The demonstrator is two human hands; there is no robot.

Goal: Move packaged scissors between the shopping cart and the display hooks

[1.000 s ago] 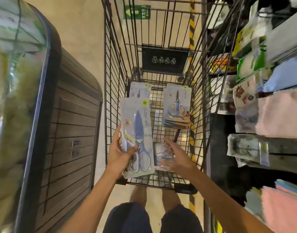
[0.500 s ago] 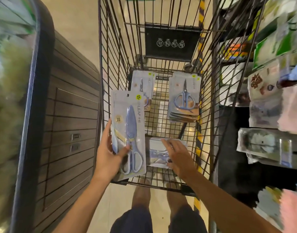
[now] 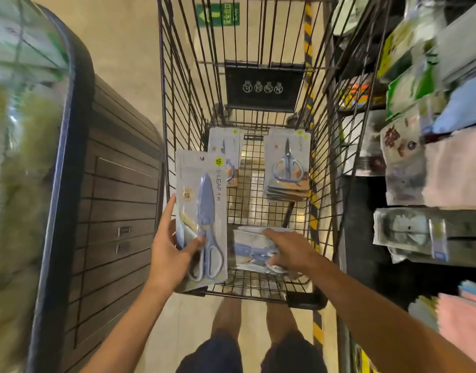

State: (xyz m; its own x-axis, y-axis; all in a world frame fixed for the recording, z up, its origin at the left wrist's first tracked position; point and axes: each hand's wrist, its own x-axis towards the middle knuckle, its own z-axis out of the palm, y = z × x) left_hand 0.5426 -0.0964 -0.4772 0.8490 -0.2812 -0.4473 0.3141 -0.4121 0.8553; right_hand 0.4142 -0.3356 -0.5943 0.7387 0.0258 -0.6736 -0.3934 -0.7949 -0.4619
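Your left hand (image 3: 168,255) grips one scissors pack (image 3: 202,219) at the cart's (image 3: 177,76) left wall; your right hand (image 3: 288,249) lies with loose fingers on the near stack (image 3: 247,254).

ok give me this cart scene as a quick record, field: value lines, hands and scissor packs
left hand: grips a large scissors pack, held upright at the cart's near left corner
right hand: reaches down onto the near pack lying in the cart; grip unclear
far right stack: several small scissors packs on the cart floor
far left pack: partly hidden behind the held pack
cart: wire basket
display shelves: to the cart's right, blurred
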